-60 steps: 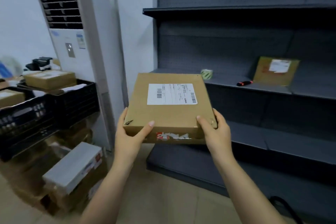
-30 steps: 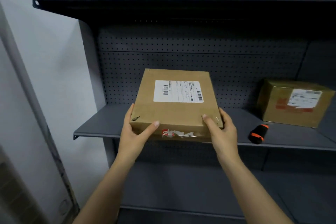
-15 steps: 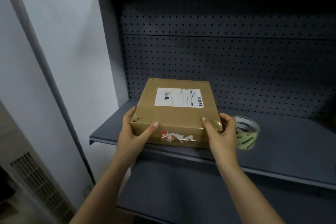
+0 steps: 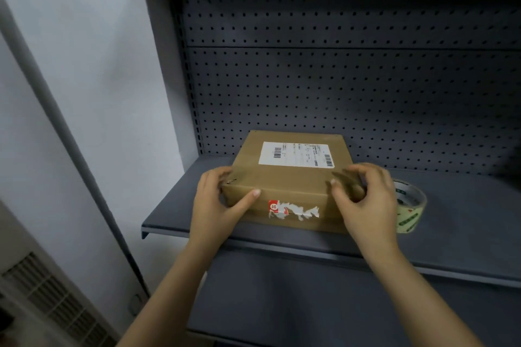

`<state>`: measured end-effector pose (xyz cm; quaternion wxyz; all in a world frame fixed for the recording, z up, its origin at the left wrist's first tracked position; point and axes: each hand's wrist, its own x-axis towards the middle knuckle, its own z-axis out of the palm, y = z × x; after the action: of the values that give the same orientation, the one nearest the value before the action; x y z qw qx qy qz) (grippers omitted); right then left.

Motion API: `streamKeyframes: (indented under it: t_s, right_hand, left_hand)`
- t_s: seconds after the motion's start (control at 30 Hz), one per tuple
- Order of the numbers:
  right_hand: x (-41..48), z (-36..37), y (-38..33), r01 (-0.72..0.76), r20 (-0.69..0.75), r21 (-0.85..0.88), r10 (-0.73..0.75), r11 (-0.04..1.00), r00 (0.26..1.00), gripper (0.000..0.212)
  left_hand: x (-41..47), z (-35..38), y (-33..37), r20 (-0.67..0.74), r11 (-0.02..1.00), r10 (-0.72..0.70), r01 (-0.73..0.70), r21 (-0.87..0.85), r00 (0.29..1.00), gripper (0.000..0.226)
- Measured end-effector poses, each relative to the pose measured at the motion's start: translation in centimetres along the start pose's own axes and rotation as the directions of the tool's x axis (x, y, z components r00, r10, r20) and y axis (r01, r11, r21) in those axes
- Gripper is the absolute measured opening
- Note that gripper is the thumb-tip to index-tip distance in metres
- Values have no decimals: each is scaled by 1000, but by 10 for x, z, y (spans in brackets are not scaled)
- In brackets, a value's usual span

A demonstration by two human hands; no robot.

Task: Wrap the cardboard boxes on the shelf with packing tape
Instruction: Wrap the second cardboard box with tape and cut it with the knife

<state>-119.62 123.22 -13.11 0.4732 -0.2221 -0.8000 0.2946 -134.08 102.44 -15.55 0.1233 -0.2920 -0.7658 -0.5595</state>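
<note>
The fingers (image 4: 225,176) of your left hand (image 4: 217,203) curl round the near left corner of the cardboard box (image 4: 290,177), with the thumb pressed on its front face. Your right hand (image 4: 366,203) grips the near right corner, fingers bent over the top edge and somewhat blurred. The box lies flat on the shelf (image 4: 468,222) near its left end, with its white label (image 4: 296,153) up and a torn red-and-white sticker (image 4: 293,210) in front. Just beside your right hand and partly hidden by it, the roll of packing tape (image 4: 410,205) stands on edge. A pegboard panel (image 4: 338,87) backs the shelf.
</note>
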Motion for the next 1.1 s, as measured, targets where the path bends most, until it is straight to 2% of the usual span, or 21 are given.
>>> streamKeyframes:
  t_s: [0.1, 0.2, 0.3, 0.47, 0.57, 0.63, 0.83, 1.1]
  right_hand:
    - [3, 4, -18, 168, 62, -89, -163, 982, 985, 17]
    - [1, 17, -39, 254, 182, -31, -245, 967, 952, 10]
    - [-3, 36, -58, 320, 324, 18, -308, 947, 895, 7]
    - [-1, 67, -79, 362, 475, 54, -343, 931, 810, 17]
    - [0, 79, -84, 371, 565, 2, -307, 929, 766, 35]
    - [-1, 83, -83, 410, 589, -46, -307, 911, 748, 42]
    - [-6, 84, -82, 457, 563, -114, -321, 882, 761, 34]
    - [-5, 83, -85, 479, 593, -116, -326, 870, 736, 30]
  left_hand:
    - [4, -13, -5, 51, 999, 42, -43, 13, 998, 46]
    - [9, -26, -11, 93, 997, 69, -71, 16, 993, 39]
    - [15, -38, -15, 109, 985, 136, -146, 88, 985, 36]
    - [29, -52, -21, 198, 957, 221, -252, 143, 955, 34]
    - [38, -55, -24, 310, 926, 306, -357, 125, 900, 32]
    - [43, -56, -28, 353, 916, 347, -395, 70, 869, 31]
    - [48, -55, -46, 360, 890, 448, -446, -92, 819, 30]
    - [53, -49, -60, 339, 870, 493, -448, -204, 802, 25]
